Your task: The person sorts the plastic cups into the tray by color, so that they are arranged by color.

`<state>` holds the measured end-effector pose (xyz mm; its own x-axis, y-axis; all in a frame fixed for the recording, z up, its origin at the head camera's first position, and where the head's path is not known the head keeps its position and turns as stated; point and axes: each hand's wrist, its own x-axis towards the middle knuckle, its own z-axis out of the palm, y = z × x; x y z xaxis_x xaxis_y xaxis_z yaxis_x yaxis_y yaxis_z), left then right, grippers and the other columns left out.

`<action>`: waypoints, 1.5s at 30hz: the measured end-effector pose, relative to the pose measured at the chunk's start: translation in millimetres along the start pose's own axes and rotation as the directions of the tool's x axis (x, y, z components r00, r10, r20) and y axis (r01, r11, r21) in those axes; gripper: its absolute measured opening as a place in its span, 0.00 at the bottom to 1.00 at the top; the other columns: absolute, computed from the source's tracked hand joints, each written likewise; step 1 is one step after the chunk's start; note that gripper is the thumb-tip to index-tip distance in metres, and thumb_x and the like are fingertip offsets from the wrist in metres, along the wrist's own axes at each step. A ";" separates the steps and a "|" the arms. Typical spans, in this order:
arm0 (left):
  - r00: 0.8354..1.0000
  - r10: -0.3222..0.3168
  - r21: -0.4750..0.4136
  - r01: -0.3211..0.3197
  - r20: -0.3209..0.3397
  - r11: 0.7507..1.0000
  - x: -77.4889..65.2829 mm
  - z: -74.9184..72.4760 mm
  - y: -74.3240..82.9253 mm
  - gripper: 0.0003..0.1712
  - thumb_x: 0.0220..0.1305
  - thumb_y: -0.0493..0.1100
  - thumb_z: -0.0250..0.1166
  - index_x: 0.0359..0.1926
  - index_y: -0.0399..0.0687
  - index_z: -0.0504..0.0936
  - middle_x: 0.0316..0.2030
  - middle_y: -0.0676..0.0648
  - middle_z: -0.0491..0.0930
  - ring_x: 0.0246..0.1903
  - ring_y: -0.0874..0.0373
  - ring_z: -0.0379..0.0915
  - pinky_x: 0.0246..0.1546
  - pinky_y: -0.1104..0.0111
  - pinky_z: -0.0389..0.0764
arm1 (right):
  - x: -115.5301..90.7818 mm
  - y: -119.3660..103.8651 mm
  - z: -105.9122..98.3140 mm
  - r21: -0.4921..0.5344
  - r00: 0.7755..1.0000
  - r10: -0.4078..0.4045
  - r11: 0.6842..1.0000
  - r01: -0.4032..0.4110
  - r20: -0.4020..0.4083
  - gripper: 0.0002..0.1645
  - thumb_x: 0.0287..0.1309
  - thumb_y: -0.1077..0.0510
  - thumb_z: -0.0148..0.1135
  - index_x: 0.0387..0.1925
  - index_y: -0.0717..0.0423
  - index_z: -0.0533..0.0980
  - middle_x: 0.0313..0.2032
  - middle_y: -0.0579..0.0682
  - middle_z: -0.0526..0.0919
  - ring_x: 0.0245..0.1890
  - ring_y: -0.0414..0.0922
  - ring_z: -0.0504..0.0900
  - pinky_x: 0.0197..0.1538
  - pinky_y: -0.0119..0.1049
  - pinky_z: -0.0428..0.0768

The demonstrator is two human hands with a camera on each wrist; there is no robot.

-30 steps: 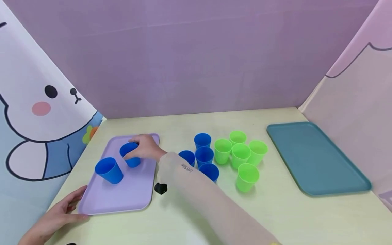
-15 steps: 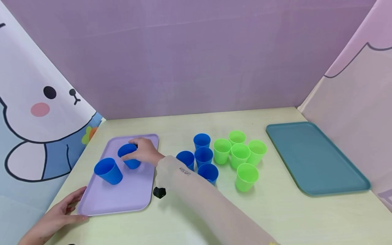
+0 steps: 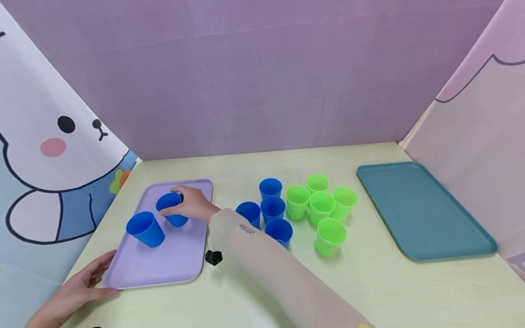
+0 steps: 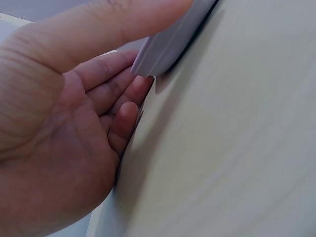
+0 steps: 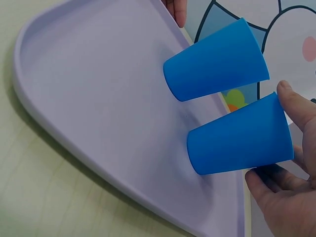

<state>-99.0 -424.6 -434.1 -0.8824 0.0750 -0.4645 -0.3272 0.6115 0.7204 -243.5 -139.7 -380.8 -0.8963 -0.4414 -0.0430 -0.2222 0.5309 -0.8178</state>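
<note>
A lilac tray (image 3: 176, 266) lies at the left of the table, and on it two blue cups stand upright. My right hand (image 3: 193, 202) reaches over the tray and holds the farther blue cup (image 3: 174, 216) near its rim. In the right wrist view, the thumb (image 5: 294, 101) is at one side of that rim and the other fingers are at the opposite side. Beside it, apart, stands the nearer blue cup (image 3: 149, 232). My left hand (image 3: 78, 287) holds the tray's near left corner between thumb and fingers, as the left wrist view shows.
Several more blue cups (image 3: 272, 207) stand grouped mid-table, partly behind the right sleeve (image 3: 266, 269). Several green cups (image 3: 321, 205) are just right of them. A teal tray (image 3: 426, 214) lies at the far right. Printed cloth walls surround the table (image 3: 410, 291).
The right hand and the blue cup it holds have shifted slightly left on the tray, toward the other cup. The left hand stays at the corner.
</note>
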 end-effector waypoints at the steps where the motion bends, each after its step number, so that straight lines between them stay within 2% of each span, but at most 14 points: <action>1: 1.000 0.001 -0.001 -0.001 0.000 1.000 0.0 0.1 0.1 0.60 0.65 0.47 0.69 0.76 0.32 0.33 0.72 0.22 0.40 0.66 0.26 0.46 0.64 0.34 0.57 | 0.1 0.2 0.2 0.001 1.000 0.002 1.000 -0.002 0.002 0.44 0.51 0.39 0.74 0.68 0.44 0.70 0.64 0.40 0.75 0.61 0.40 0.74 0.56 0.35 0.79; 11: 1.000 0.015 0.000 -0.015 -0.005 1.000 -2.4 -0.5 -0.6 0.59 0.66 0.46 0.69 0.77 0.32 0.33 0.72 0.21 0.41 0.66 0.26 0.47 0.64 0.34 0.58 | -1.3 0.3 0.3 0.015 1.000 0.007 1.000 -0.007 0.011 0.46 0.51 0.38 0.74 0.69 0.44 0.69 0.64 0.41 0.74 0.62 0.41 0.74 0.56 0.37 0.79; 17: 1.000 0.016 0.005 -0.016 -0.002 1.000 -2.1 -0.7 0.3 0.59 0.66 0.46 0.68 0.77 0.32 0.33 0.72 0.21 0.40 0.67 0.26 0.46 0.64 0.34 0.57 | -5.0 -5.9 -9.6 0.038 1.000 0.019 0.999 -0.019 0.003 0.46 0.51 0.40 0.75 0.69 0.45 0.69 0.61 0.45 0.77 0.58 0.41 0.76 0.52 0.35 0.81; 21: 1.000 0.018 0.021 -0.018 -0.004 1.000 -1.5 -1.5 0.7 0.59 0.66 0.47 0.68 0.77 0.32 0.33 0.72 0.21 0.40 0.66 0.26 0.47 0.62 0.35 0.61 | -6.6 -13.6 -20.7 0.052 0.999 0.032 0.998 -0.031 -0.005 0.45 0.52 0.42 0.75 0.69 0.45 0.69 0.56 0.46 0.79 0.52 0.40 0.78 0.49 0.33 0.82; 25: 1.000 0.014 0.015 -0.014 0.004 1.000 -0.9 -2.2 0.9 0.58 0.67 0.47 0.68 0.76 0.32 0.33 0.72 0.21 0.39 0.66 0.26 0.47 0.62 0.35 0.61 | -8.4 -21.8 -33.1 0.028 0.999 0.037 0.999 -0.036 -0.015 0.45 0.52 0.41 0.75 0.70 0.43 0.68 0.56 0.46 0.79 0.51 0.40 0.78 0.48 0.34 0.81; 30: 1.000 0.010 0.010 -0.010 0.008 1.000 -0.1 -2.1 0.4 0.59 0.67 0.46 0.67 0.76 0.32 0.33 0.72 0.21 0.38 0.67 0.25 0.45 0.63 0.35 0.59 | -13.1 -29.0 -56.1 -0.032 0.999 -0.051 0.998 0.051 0.014 0.47 0.53 0.41 0.74 0.71 0.45 0.66 0.58 0.47 0.78 0.54 0.40 0.76 0.49 0.32 0.80; 34: 1.000 0.005 0.021 -0.005 0.002 1.000 0.4 -1.1 0.0 0.59 0.67 0.47 0.68 0.76 0.32 0.33 0.72 0.21 0.39 0.66 0.26 0.46 0.62 0.34 0.59 | -17.2 -30.3 -74.7 -0.039 0.991 -0.123 0.991 0.125 0.044 0.47 0.54 0.42 0.74 0.72 0.49 0.65 0.60 0.49 0.77 0.58 0.41 0.75 0.51 0.31 0.79; 45: 1.000 0.008 0.023 -0.008 0.000 1.000 3.9 -1.4 -2.3 0.60 0.66 0.48 0.68 0.76 0.32 0.33 0.72 0.21 0.41 0.66 0.27 0.48 0.62 0.37 0.62 | -30.3 -26.3 -112.3 -0.076 0.987 -0.145 0.986 0.150 0.065 0.49 0.53 0.42 0.74 0.73 0.49 0.64 0.61 0.50 0.75 0.60 0.43 0.73 0.54 0.35 0.79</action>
<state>-102.2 -426.8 -436.9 -0.8849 0.0797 -0.4589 -0.3125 0.6289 0.7119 -253.7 -59.0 -293.5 -0.8273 -0.5603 0.0388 -0.3829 0.5122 -0.7688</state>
